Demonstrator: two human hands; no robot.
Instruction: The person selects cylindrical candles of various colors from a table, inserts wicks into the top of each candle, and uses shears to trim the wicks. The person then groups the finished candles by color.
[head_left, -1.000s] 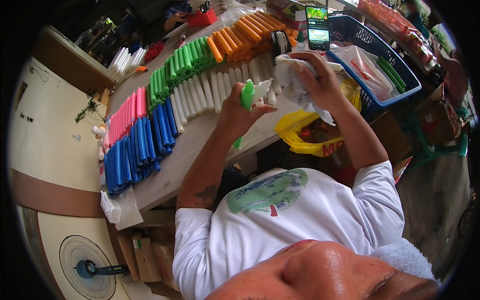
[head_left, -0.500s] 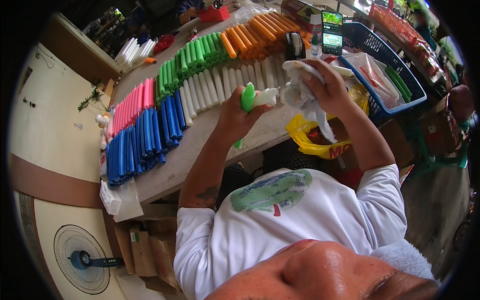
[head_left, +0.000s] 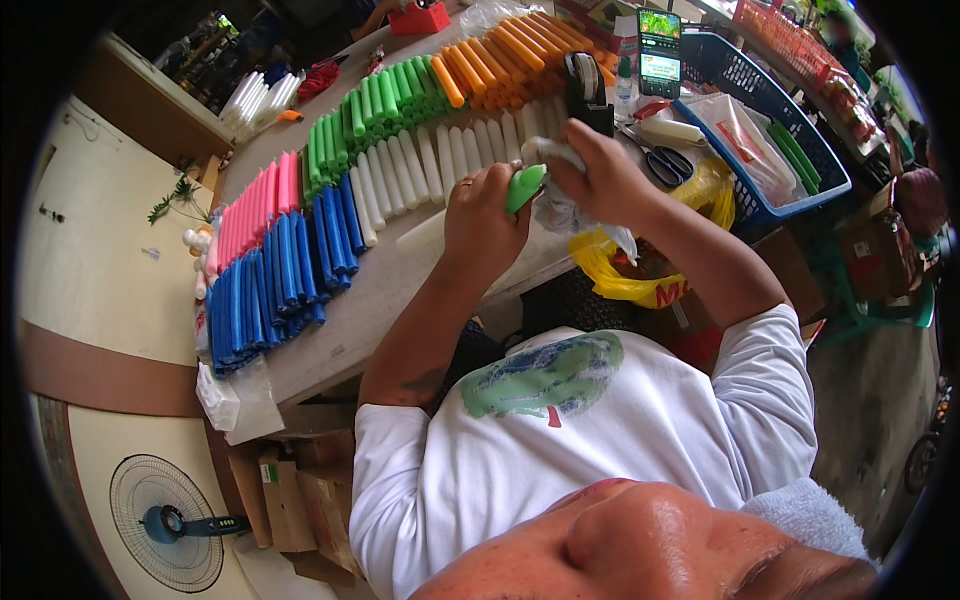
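Note:
My left hand (head_left: 485, 215) is closed round a green candle (head_left: 526, 187), whose tip points up and to the right. A white candle (head_left: 420, 232) sticks out on the left side of the same hand. Close against it, my right hand (head_left: 608, 178) grips a crumpled white cloth (head_left: 562, 212), bunched beside the green candle's tip. Whether the cloth wraps the white candle's other end is hidden by the fingers. Behind my hands lie rows of white candles (head_left: 405, 172), green candles (head_left: 385, 105) and orange candles (head_left: 490, 65). Further left are pink candles (head_left: 247, 215) and blue candles (head_left: 262, 275).
On the table (head_left: 350, 335), to the right, are a black tape dispenser (head_left: 588, 95), scissors (head_left: 668, 165) and a propped phone (head_left: 660, 55). A blue basket (head_left: 762, 215) holds plastic packs and green candles. A yellow plastic bag (head_left: 600, 265) hangs at the table's front edge.
My right hand with the cloth has come down and left to meet my left hand. The candles in my left hand have turned, the white one now sticking out leftward.

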